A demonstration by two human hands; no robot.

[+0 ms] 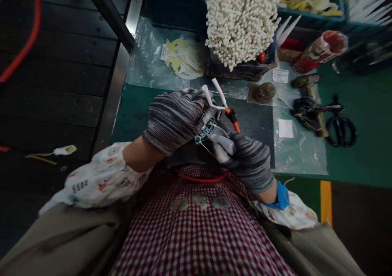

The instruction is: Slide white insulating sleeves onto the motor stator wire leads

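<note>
My left hand [179,119], in a grey striped glove, is closed round what looks like a motor stator [203,135], a ring with teal and black parts along its edge. Two white sleeves [219,92] stick up from its far side, beside an orange cable [235,123]. In a matching glove, my right hand [252,157] is wrapped about a tool with a pale translucent handle [225,143]. Thin white cord [208,148] runs between the ring and the right fingers. The tool's tip and much of the ring are hidden.
A box holds a dense bundle of white tubes [239,23]. Behind the hands lie yellowish film pieces [188,59]. On the right are a hammer [312,100], black scissors [339,129] and a red can [320,51]. The green table's [361,157] metal edge runs along the left.
</note>
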